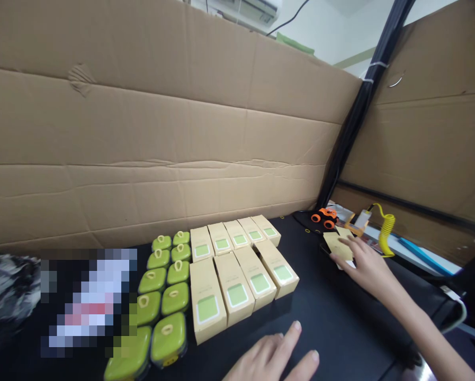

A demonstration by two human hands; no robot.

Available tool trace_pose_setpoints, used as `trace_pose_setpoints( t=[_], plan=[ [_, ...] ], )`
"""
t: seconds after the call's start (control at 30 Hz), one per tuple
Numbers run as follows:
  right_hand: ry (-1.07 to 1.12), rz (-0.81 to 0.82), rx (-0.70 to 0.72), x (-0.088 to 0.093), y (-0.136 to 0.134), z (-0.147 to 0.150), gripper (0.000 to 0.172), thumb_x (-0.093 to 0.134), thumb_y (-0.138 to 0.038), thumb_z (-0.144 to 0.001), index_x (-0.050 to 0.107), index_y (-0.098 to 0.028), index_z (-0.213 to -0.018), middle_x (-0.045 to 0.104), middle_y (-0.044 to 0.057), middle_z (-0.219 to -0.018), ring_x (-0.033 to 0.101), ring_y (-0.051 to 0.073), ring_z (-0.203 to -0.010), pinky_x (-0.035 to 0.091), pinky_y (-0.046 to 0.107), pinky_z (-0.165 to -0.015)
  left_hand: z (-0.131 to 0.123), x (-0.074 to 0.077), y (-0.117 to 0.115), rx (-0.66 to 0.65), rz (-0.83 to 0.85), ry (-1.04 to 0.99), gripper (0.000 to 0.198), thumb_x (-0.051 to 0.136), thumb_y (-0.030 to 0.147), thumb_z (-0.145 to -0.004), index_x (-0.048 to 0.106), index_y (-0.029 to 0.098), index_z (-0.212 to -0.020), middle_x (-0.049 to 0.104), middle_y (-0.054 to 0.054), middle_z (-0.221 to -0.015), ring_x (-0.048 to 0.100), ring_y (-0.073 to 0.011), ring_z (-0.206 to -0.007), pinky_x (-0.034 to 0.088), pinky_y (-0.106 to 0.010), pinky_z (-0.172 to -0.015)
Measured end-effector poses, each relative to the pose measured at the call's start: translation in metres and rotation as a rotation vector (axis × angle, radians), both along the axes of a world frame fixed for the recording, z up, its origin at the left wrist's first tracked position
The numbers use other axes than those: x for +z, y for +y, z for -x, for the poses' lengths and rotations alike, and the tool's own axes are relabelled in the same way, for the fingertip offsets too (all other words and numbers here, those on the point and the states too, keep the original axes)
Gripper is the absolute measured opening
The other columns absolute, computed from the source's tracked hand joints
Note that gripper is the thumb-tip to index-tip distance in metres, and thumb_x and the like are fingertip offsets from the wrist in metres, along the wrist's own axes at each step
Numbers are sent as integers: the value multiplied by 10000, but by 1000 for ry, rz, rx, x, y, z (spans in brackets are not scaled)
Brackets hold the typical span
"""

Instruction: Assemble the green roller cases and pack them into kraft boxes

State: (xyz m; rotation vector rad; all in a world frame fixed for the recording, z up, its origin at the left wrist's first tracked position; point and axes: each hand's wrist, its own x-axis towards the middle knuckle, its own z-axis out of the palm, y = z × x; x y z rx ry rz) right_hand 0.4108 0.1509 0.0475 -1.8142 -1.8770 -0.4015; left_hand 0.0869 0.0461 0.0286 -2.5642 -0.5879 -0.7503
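My right hand (364, 259) reaches out at the right, over a small pile of flat tan cardboard pieces (338, 243). Its thumb and index finger are apart and seem to touch the pile; the other fingertips are partly hidden. Low in the middle, my left hand (272, 357) has its fingers apart and nothing in them. Nearest to it are tan cardboard boxes (237, 288) with green square labels, lying in two rows. Left of the boxes are two columns of green-lidded containers (168, 338), each lid with a pale loop or ring on top.
A black table (312, 323) lies under everything. Behind stands a tall cardboard wall (161, 121). An orange toy car (324, 218), a coiled yellow cord (387, 227) and a black post (352, 116) are at the right. Crumpled plastic (9, 286) lies at the left, beside a pixelated patch.
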Motion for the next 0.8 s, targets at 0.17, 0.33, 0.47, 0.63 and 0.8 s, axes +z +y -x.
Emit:
trace_pose_setpoints(
  t=[0.17, 0.33, 0.47, 0.63, 0.8],
  plan=[
    [-7, 53, -269, -21, 13, -28, 599, 390, -605, -780, 608, -100, -1018, 655, 241, -968, 632, 427, -895, 458, 584, -779, 0, 0, -1, -5, 12, 20, 320, 342, 145, -971, 555, 174, -1208, 713, -104, -1139, 737, -159, -823, 601, -223, -679],
    [-56, 38, -193, -19, -2, -22, 533, 413, -529, -797, 600, -129, -1097, 624, 198, -1065, 629, 371, -870, 484, 497, -733, 1, 0, 1, -14, 13, 29, 326, 324, 130, -967, 556, 167, -1194, 716, -113, -1128, 735, -162, -822, 599, -231, -678],
    [-83, -20, -43, -8, -29, -7, 462, 421, -475, -829, 581, -178, -1145, 600, 146, -1098, 597, 331, -952, 491, 440, -756, 1, 0, 1, -15, 23, 35, 299, 370, 138, -955, 554, 161, -1189, 711, -115, -1135, 732, -166, -828, 600, -234, -681],
    [-96, -80, 122, -9, -72, 20, 373, 505, -485, -829, 605, -240, -1092, 609, 89, -1054, 607, 283, -912, 512, 401, -757, 1, 2, 1, -20, 52, 57, 302, 353, 127, -954, 534, 148, -1194, 702, -130, -1148, 725, -184, -860, 598, -251, -688],
    [-55, -130, 349, -7, -107, 44, 275, 572, -359, -831, 596, -274, -1091, 616, 66, -1002, 645, 230, -878, 563, 322, -703, 0, 3, 0, -2, 80, 88, 292, 445, 163, -931, 516, 138, -1213, 693, -128, -1159, 709, -188, -868, 590, -257, -696]
  ],
)
